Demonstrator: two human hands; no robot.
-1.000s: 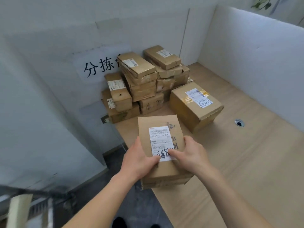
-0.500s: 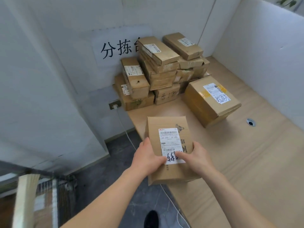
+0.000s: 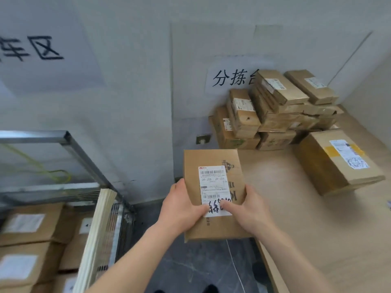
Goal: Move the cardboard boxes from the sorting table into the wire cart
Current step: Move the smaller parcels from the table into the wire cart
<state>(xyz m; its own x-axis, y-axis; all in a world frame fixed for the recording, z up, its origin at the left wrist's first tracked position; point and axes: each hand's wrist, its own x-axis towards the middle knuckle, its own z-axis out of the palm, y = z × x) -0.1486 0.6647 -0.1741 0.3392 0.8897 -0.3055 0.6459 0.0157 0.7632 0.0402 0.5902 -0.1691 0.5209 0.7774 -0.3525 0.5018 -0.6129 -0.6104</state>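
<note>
Head-height view, looking down. At centre, a flat cardboard box [image 3: 212,159] bearing a white shipping label [image 3: 212,182], held level at the left edge of the wooden sorting table [image 3: 317,240], its near left part out over dark floor [image 3: 190,267]. Gripped at the near end only — left hand [image 3: 182,208] wrapped round the left edge, right hand [image 3: 249,210] round the right edge, thumbs pressed flat on top against the lower part of the label, beside black handwritten marks. Most fingers hidden underneath. Far end of the box reaching forward well beyond both hands. Lower left, the wire cart [image 3: 118,225] with a metal frame rim, loaded with labelled boxes [image 3: 31,225] — near the held box, not touching, a strip of floor between. At the back of the table, against the wall, a stack of small boxes [image 3: 275,108]; just right of the stack, a large box [image 3: 336,166] with yellow tape and a label. On the wall behind the stack, a paper sign [image 3: 232,78] in black characters.
</note>
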